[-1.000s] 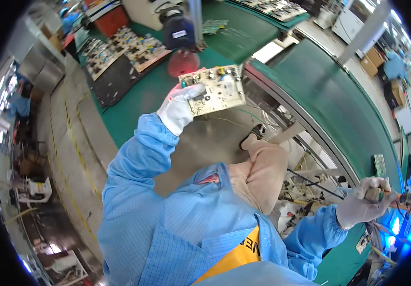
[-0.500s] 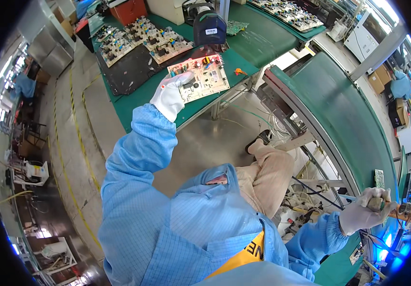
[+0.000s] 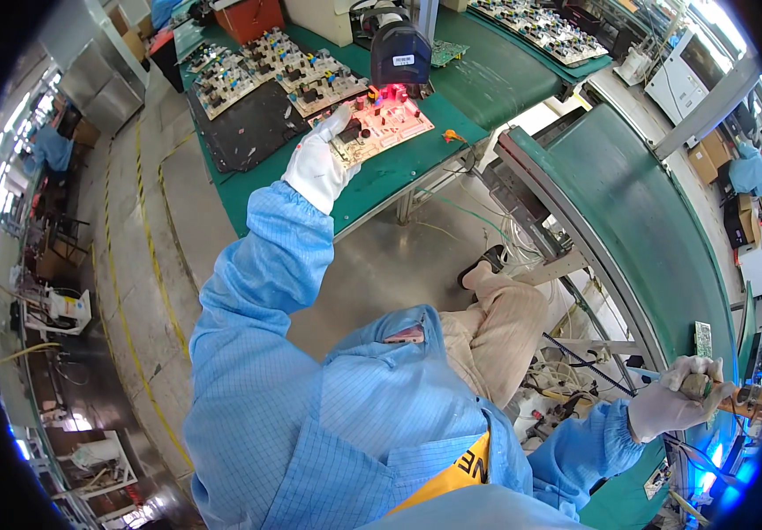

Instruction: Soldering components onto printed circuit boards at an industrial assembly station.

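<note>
My left hand (image 3: 321,168), in a white glove, grips the left edge of a populated circuit board (image 3: 387,132). The board is tilted beneath a dark blue scanner head (image 3: 400,55), and red light falls across its parts and far edge. Far to the right, my right hand (image 3: 677,405), also gloved, has its fingers curled around a small rounded grey-brown thing (image 3: 695,386) whose kind I cannot make out. A brownish cylindrical part (image 3: 756,397) lies just beyond those fingertips. Close by, a small green circuit board (image 3: 703,338) rests on the curved green belt.
Several circuit boards (image 3: 279,62) lie on the green table beside a black mat (image 3: 244,128). An orange piece (image 3: 452,136) sits near the table's edge. On the right curves a green conveyor (image 3: 637,203). Loose cables (image 3: 558,389) hang under it. More boards (image 3: 540,31) stand at the back.
My left hand has tipped the circuit board and brought it under the scanner head, and red light now shines on it. My right hand stays nearly in place.
</note>
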